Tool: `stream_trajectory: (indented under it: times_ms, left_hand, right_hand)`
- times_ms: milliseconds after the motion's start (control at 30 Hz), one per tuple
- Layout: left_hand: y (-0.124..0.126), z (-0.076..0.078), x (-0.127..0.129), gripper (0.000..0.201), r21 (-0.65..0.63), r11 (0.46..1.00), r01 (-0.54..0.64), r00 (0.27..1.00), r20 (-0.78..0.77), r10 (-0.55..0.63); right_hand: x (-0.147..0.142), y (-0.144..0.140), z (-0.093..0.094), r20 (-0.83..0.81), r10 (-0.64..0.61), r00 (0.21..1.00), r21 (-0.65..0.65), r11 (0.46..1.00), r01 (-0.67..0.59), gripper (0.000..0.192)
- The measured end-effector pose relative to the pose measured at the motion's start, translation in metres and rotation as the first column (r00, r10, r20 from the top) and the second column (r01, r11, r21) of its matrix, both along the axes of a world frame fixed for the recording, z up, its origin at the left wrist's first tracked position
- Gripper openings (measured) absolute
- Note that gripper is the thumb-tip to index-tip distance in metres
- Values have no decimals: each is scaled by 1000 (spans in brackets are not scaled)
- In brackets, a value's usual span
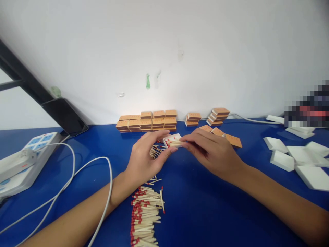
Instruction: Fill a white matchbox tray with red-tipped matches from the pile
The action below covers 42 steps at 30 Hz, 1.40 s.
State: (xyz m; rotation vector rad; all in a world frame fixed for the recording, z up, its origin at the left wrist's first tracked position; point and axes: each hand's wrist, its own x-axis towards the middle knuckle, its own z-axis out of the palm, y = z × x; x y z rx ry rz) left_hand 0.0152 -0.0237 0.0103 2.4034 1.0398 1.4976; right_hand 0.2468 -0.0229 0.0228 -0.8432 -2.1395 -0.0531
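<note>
In the middle of the head view, my left hand (146, 156) grips a small white matchbox tray (175, 136) between thumb and fingers. Several red-tipped matches lie in the tray. At its right end, my right hand (209, 151) pinches matches (172, 142) by their pale ends, their heads pointing left. A long pile of loose matches (146, 216) lies on the blue table below my left hand, red heads mostly to the left. More matches (156, 151) show behind the left hand, partly hidden by it.
Orange matchboxes stand stacked (146, 122) along the wall, with smaller stacks (218, 116) to the right. Loose orange covers (232, 140) lie behind my right hand. White trays (282, 160) are scattered at right. A power strip (33, 164), white cable (110, 171) and phone (65, 116) occupy the left.
</note>
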Motion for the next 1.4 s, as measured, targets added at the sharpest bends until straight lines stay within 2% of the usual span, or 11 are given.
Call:
stream_trajectory:
  times_ms: [133,200,333,433,500,633,833,1000,1100,1233,1400]
  left_hand:
    - [-2,1,2,39,5,1000,15,1000,-6,-15]
    - [-3,1,2,39,10,999,37,999,-2,-37]
    - [-5,1,4,39,-13,998,59,998,-2,-59]
    - [-7,1,5,41,-27,997,70,997,24,-70]
    - [-9,2,5,41,-27,996,90,995,44,-89]
    - [-10,4,5,41,-12,994,106,993,46,-105]
    - [-7,2,5,40,10,995,99,994,38,-100]
    - [-8,3,6,39,27,991,132,991,31,-133]
    - [-8,4,5,39,38,990,139,990,32,-140]
    - [-8,5,5,36,22,986,166,986,9,-166]
    - [-8,3,5,34,35,976,217,975,-55,-215]
  right_hand:
    - [0,-2,4,-49,-61,997,64,996,64,11]
    - [-1,-5,7,-88,-97,991,55,993,102,10]
    - [-6,-12,6,-203,-151,967,-93,986,135,14]
    - [-13,-15,0,-296,-145,944,-233,969,76,17]
    - [-16,-14,-5,-330,-143,933,-269,962,52,17]
    - [-15,-8,-9,-333,-138,933,-240,969,57,15]
    - [-11,-5,-4,-241,-68,968,-177,984,25,10]
    - [-12,-10,0,-239,-56,969,-225,974,1,10]
    - [-13,-10,-1,-287,-77,955,-317,948,-19,12]
    - [-14,-7,-6,-382,-154,911,-471,881,-49,22]
    - [-17,-10,-9,-361,-132,923,-552,828,-98,26]
